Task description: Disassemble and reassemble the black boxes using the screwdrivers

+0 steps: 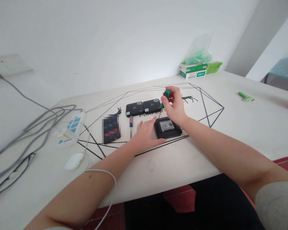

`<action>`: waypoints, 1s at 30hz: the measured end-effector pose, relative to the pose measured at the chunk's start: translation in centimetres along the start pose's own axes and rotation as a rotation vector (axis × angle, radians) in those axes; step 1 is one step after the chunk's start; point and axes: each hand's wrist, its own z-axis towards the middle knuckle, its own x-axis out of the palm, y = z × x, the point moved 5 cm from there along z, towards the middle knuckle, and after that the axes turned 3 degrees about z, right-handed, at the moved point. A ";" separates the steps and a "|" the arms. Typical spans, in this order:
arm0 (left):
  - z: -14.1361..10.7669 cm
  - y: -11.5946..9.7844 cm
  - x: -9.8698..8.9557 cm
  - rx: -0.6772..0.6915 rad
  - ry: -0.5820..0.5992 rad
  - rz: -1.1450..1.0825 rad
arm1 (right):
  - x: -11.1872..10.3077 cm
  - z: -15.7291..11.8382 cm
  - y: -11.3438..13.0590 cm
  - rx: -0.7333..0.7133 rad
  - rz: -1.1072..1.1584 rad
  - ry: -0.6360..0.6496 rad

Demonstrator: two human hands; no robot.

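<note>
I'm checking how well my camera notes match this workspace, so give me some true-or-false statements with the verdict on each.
1. The right hand holds a screwdriver with a green-and-black handle. True.
2. A screwdriver with a pinkish-and-blue handle lies on the white tabletop. True.
3. The left hand is gripping that pinkish-and-blue one. False: it rests at the left side of a square black device with a white label.
4. That device stands on edge. False: it lies flat, label up.
5. Two flat black square boxes sit side by side beyond the left hand. True.
</note>
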 end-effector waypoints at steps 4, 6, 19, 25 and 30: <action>-0.1 -0.2 0.2 0.032 0.019 0.028 | 0.5 -0.5 1.1 -0.060 -0.025 0.055; 0.0 -0.1 0.3 0.039 0.016 0.032 | 0.3 -0.5 1.6 -0.093 -0.033 0.056; 0.0 0.2 0.2 0.055 0.006 0.009 | 0.2 -0.2 2.7 -0.133 -0.056 0.060; -0.1 0.1 0.1 0.064 0.001 0.013 | 0.5 -0.4 2.6 -0.101 -0.053 0.096; -0.1 0.0 0.0 0.075 0.003 0.021 | 1.0 -0.4 2.9 -0.137 -0.055 0.175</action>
